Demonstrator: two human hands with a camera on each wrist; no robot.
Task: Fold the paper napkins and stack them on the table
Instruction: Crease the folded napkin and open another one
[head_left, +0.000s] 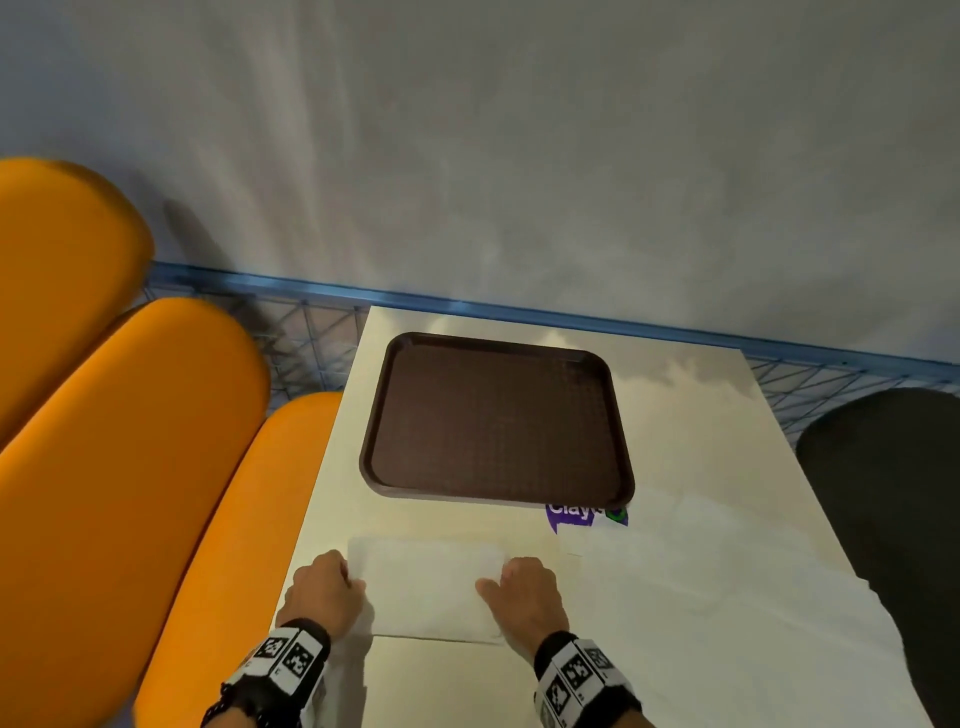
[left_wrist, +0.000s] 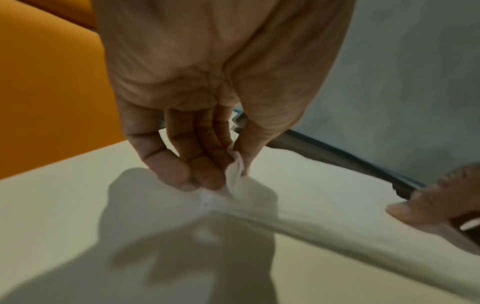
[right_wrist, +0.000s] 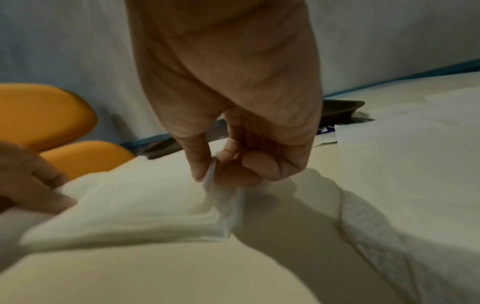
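Note:
A white paper napkin (head_left: 431, 587) lies folded over on the white table (head_left: 457, 686) near its front edge, between my two hands. My left hand (head_left: 332, 587) pinches the napkin's left edge; in the left wrist view the hand (left_wrist: 228, 174) has thumb and fingers closed on a raised bit of napkin (left_wrist: 237, 174). My right hand (head_left: 519, 587) pinches the right edge; in the right wrist view the hand (right_wrist: 213, 172) holds the thin napkin edge (right_wrist: 211, 174) between thumb and forefinger. More white napkins (head_left: 717, 571) lie spread flat at the right.
A dark brown tray (head_left: 496, 415) sits on the table behind the napkin. A purple printed label (head_left: 576, 514) shows at the tray's front right corner. Orange seats (head_left: 119, 467) line the left side, a dark seat (head_left: 893, 519) stands at the right, and a grey wall lies behind.

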